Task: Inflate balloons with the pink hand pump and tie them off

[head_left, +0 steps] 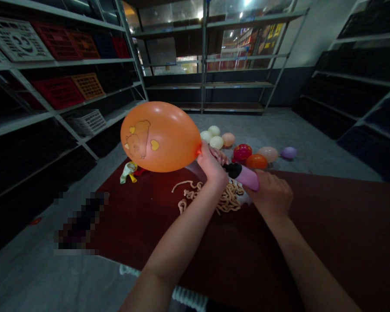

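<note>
An inflated orange balloon (pixel 160 138) with a printed cartoon animal and hearts points left over the table. My left hand (pixel 212 164) is closed around its neck. In my closed right hand (pixel 273 195) is a pink and black balloon pump (pixel 245 175), its black end directed toward the left hand. Whether the pump's tip sits inside the balloon's neck is hidden by my fingers. Below the hands, a tangle of tan cord-like strands (pixel 229 199) lies on the dark red table (pixel 133 216). Limp green and yellow balloons (pixel 129 172) rest at the table's far left corner.
Beyond the table, several inflated balloons lie on the floor, among them a white one (pixel 216 142), a red one (pixel 242 151), an orange one (pixel 256 161) and a purple one (pixel 289 152). Shelves with crates (pixel 61 92) stand at left; a metal rack (pixel 203 82) stands behind.
</note>
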